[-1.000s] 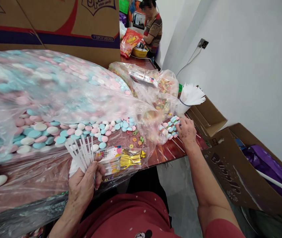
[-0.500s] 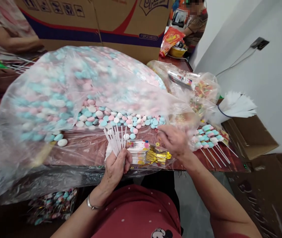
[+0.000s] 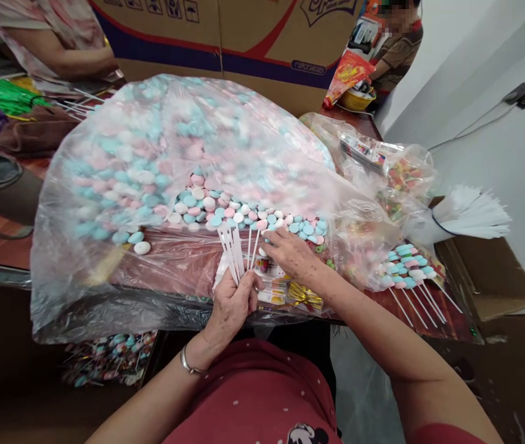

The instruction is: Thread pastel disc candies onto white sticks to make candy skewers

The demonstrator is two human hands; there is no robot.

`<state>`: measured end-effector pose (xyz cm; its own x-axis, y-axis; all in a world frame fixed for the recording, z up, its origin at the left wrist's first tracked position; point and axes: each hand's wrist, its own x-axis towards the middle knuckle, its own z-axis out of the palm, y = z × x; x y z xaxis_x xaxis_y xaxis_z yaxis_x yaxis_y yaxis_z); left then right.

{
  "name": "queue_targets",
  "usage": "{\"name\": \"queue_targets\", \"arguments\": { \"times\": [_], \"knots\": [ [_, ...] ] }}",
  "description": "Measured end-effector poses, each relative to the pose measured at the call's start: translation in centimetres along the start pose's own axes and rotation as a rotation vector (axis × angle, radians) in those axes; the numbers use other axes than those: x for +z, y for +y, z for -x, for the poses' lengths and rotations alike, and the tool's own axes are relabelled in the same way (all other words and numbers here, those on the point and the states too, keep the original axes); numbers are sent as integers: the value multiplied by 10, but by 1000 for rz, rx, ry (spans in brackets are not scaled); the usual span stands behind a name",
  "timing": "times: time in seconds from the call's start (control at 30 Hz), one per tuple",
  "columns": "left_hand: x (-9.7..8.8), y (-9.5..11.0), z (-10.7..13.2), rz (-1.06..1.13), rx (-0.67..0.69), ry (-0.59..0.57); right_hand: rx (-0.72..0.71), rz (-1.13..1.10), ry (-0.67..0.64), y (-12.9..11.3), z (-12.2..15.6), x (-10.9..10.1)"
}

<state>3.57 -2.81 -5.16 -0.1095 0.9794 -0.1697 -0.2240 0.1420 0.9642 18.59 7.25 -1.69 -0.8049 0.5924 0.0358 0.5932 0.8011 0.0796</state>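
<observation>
My left hand [image 3: 231,303] is closed around several thin white sticks [image 3: 232,250], which fan upward from its fist. Beside the rightmost stick is my right hand [image 3: 294,254], palm down, with fingertips drawn together near the stick's upper part; anything between them is too small to make out. Just beyond the stick tips, loose pink, blue and white oval candies [image 3: 239,217] spill from a large clear plastic bag [image 3: 174,129]. Small green ring-shaped pieces [image 3: 320,249] lie to the right of my right hand. Printed packets with gold twist ties [image 3: 306,295] rest beneath my hands.
Finished candy skewers [image 3: 408,265] lie at the right, near a container of white sticks [image 3: 472,213] and an open carton [image 3: 488,274]. Behind the bag stands a big cardboard box [image 3: 253,37]. Two other people sit beyond, at left and right. More candy sticks [image 3: 109,357] are below the table.
My right hand has moved left from beside the small ring pieces to the sticks. My left hand keeps its hold on the sticks. The camera view has shifted slightly.
</observation>
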Motion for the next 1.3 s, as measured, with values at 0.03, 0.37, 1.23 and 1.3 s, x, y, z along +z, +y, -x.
{"name": "queue_targets", "arguments": {
  "times": [0.03,0.37,1.23,1.3],
  "knots": [
    [0,1,0,13,3,2,22,7,16,3,6,0],
    [2,3,-3,8,-76,-90,393,-140,-13,38,52,-6],
    [-5,-17,-5,-104,-63,-130,465,-346,266,11,41,9],
    [-6,-17,-6,-110,-59,-131,415,-393,318,10,36,13]
  ]
}}
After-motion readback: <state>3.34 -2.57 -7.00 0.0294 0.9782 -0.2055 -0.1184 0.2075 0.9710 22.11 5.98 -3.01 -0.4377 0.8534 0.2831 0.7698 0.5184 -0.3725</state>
